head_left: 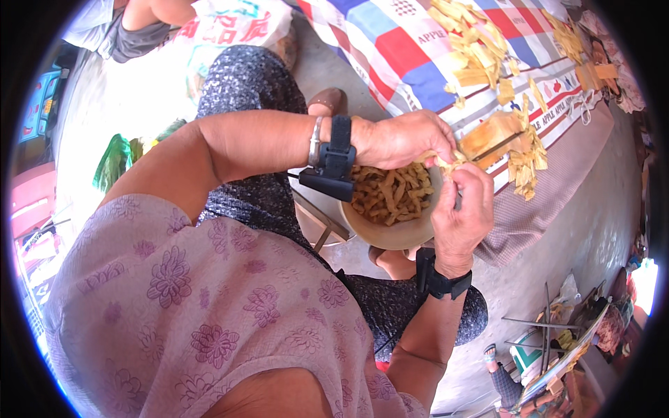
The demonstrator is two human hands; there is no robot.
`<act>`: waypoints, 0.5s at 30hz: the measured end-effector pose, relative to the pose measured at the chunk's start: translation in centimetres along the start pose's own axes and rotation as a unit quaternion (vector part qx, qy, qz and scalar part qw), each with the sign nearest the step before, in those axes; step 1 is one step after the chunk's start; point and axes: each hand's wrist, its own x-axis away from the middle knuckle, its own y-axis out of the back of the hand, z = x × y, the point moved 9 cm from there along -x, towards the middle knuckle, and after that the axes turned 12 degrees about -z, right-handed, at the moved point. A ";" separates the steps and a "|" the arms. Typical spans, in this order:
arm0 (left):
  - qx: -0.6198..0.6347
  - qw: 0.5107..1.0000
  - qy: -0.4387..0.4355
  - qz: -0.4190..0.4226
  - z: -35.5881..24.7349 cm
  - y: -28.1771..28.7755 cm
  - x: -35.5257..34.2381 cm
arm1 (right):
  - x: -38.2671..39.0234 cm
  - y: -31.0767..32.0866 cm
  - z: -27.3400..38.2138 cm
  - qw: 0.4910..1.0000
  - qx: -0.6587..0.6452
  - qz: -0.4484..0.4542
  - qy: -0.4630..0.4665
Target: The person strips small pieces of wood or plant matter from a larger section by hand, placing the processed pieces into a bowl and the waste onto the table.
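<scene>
My left hand (411,139) and my right hand (463,209) meet above the right rim of a pale bowl (391,239). Between their fingertips they pinch a thin, pale-yellow strip (449,163), which looks twisted or looped; its exact form is partly hidden by the fingers. Inside the bowl lie many short, twisted, yellowish-brown pieces (396,194). Just right of my hands, flat yellow strips (526,164) hang over the edge of a brown wooden piece (491,136). Both wrists carry black straps.
A checked, patterned cloth (425,66) spreads at the upper right, bearing a pile of flat yellow strips (481,45). A printed white bag (237,24) stands beyond my knee. At the lower right, sticks and a bucket (527,350) crowd the floor. Another person's legs show at the upper left.
</scene>
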 end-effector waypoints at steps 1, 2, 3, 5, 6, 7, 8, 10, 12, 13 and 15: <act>-0.004 1.000 -0.007 0.012 -0.1 -0.1 0.0 | 0.2 0.0 -0.9 0.998 -0.013 0.003 -0.066; -0.012 1.000 -0.016 0.022 -0.4 -0.3 0.2 | 0.4 0.1 -1.7 0.991 -0.025 0.008 -0.131; -0.020 0.999 -0.024 0.033 -0.8 -0.5 0.3 | 0.6 0.3 -2.5 0.980 -0.036 0.012 -0.196; -0.048 0.997 -0.046 0.047 -1.5 -1.0 0.6 | 0.4 -0.2 -2.3 0.982 0.006 0.067 -0.175; -0.068 0.995 -0.059 0.051 -1.9 -1.2 0.6 | 0.5 -0.7 -2.3 0.983 0.003 0.089 -0.162; -0.088 0.992 -0.073 0.055 -2.1 -1.4 0.7 | 0.6 -1.0 -2.3 0.983 -0.001 0.111 -0.149; -0.093 0.990 -0.064 0.080 -1.9 -1.5 0.7 | 0.6 -1.1 -2.3 0.982 -0.020 0.110 -0.152; -0.103 0.985 -0.047 0.129 -1.7 -1.5 0.8 | 0.7 -1.1 -2.2 0.980 -0.057 0.109 -0.159; -0.069 0.989 0.005 0.133 -1.8 -2.1 1.5 | 1.7 -0.4 -4.0 0.946 -0.122 0.099 -0.283; -0.052 0.989 0.031 0.136 -1.6 -2.5 1.9 | 2.4 -0.1 -4.7 0.922 -0.154 0.092 -0.342; -0.148 0.955 -0.218 0.136 -4.7 -2.8 2.9 | 2.0 1.1 -5.3 0.881 -0.234 0.022 -0.411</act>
